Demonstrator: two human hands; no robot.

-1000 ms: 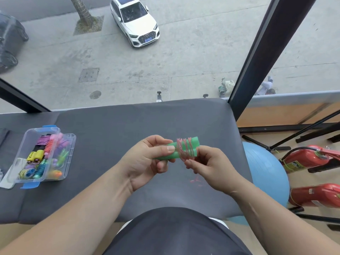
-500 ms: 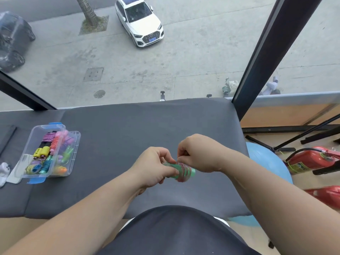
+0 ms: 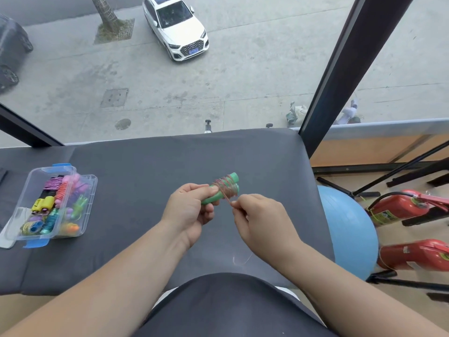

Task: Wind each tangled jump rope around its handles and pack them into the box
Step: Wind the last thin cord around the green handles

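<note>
A dark grey padded desk (image 3: 170,161) stands directly against a floor-level glass window divided by a slanted black metal frame post (image 3: 340,76). Through the glass, daylight falls on a grey concrete pavement (image 3: 255,69) below, with a parked white car (image 3: 177,27), a dark car (image 3: 12,49) at the left edge and a tree trunk (image 3: 104,10) set in a square grate. To the right of the desk, on a light wooden floor (image 3: 352,154), lie a blue exercise ball (image 3: 349,229), two red fire extinguishers (image 3: 398,207) and black metal stand legs (image 3: 413,166).
</note>
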